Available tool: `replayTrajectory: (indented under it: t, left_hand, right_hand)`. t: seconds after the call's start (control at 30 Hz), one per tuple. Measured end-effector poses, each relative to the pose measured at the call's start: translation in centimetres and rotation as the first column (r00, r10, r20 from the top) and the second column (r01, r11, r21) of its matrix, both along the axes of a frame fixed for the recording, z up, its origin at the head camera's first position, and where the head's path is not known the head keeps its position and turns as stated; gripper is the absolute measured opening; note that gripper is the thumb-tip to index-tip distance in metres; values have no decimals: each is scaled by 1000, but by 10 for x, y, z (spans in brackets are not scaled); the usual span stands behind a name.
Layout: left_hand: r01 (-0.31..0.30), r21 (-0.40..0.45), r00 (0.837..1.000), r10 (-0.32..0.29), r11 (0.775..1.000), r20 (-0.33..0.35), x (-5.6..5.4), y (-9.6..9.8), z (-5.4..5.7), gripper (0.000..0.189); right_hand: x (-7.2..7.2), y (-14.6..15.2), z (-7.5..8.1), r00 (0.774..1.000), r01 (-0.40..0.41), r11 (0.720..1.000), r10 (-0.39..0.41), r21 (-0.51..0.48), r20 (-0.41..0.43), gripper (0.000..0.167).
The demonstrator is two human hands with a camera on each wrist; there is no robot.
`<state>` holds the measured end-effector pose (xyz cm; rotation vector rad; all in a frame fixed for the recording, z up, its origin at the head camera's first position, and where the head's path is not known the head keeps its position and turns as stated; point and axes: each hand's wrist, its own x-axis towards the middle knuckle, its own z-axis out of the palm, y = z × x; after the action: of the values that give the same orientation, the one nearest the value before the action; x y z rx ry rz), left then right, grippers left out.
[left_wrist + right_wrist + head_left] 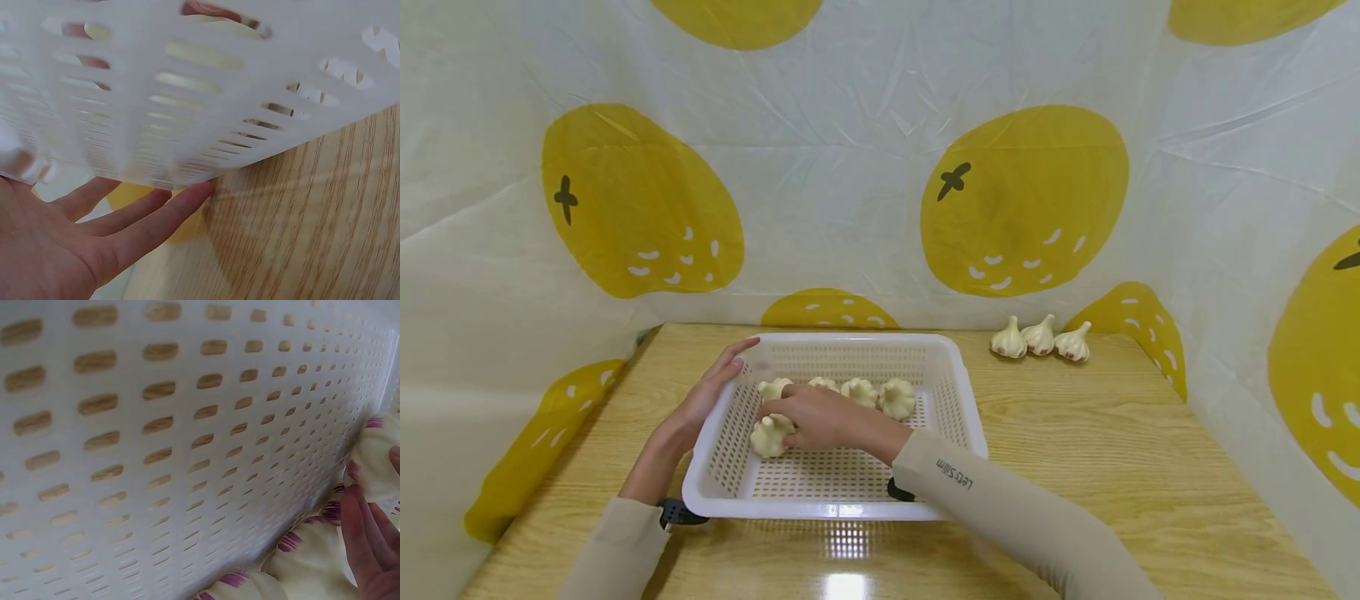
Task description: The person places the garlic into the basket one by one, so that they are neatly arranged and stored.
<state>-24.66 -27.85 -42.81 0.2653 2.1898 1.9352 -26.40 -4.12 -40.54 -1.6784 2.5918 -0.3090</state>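
A white perforated plastic basket (pixel 837 510) rests on the table with several pale garlic bulbs (pixel 897 399) inside. My right hand (pixel 820 415) reaches into its left half and holds one bulb (pixel 771 436) between thumb and fingers. Its other fingertips overlap another bulb (pixel 775 389) behind. In the right wrist view, fingers (pixel 369 547) press against a purple-streaked bulb (pixel 375 456) above the row by the basket wall. My left hand (pixel 700 396) lies along the basket's left side; its fingers (pixel 150 228) stretch out straight against the outside in the left wrist view.
Three garlic bulbs (pixel 1039 337) with upright stems stand together at the table's back right. A white sheet printed with yellow fruit (pixel 1022 200) hangs behind and on both sides of the wooden table (pixel 1112 467).
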Motion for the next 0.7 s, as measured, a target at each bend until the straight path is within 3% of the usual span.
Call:
replayTrajectory:
  t: [0.43,0.7]
  left_hand:
    - [7,17,1000,-7,1000,2,0,1,-1,54]
    - [3,24,1000,-2,1000,-10,0,0,0,53]
  right_hand:
    - [-1,1,5,1000,18,1000,-18,20,15,47]
    - [0,0,4,999,5,999,-3,42,-44,45]
